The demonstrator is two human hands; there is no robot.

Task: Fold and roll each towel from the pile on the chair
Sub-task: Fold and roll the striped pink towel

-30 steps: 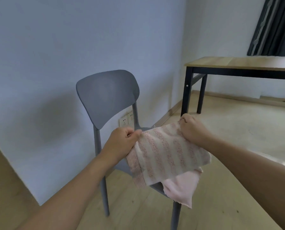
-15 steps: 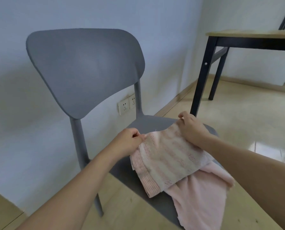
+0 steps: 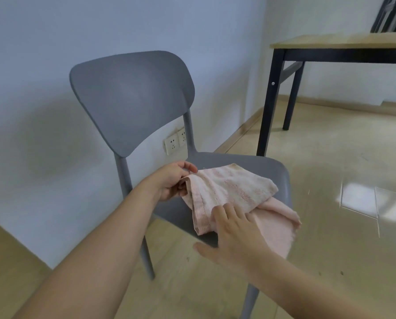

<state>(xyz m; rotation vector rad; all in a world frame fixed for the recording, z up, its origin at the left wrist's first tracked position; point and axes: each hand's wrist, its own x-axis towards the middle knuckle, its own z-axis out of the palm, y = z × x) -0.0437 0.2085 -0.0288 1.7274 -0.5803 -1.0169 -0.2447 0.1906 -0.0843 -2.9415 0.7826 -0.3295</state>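
The left hand sits at the far-left corner of the patterned pink towel, its fingers curled round that corner and pinching the bunched edge. The towel lies folded on the seat of the grey chair, spreading rightward from those fingers, with its ribbed hem running down toward the near seat edge. Under it, and reaching past it to the right, lies a plain pink towel that droops over the seat's front corner.

The right hand lies flat with straight, spread fingers pressing on the near end of the patterned towel, gripping nothing.

Both towels look light, soft and limp terry: they should crease wherever they are pushed and hold no shape unaided, so a fold probably needs pinning while the next is made. The hemmed edge and corners look like the firmest places to take hold. The hanging plain towel could slide off if dragged.

Well to the right, beyond both hands, stands a wooden table on black legs.
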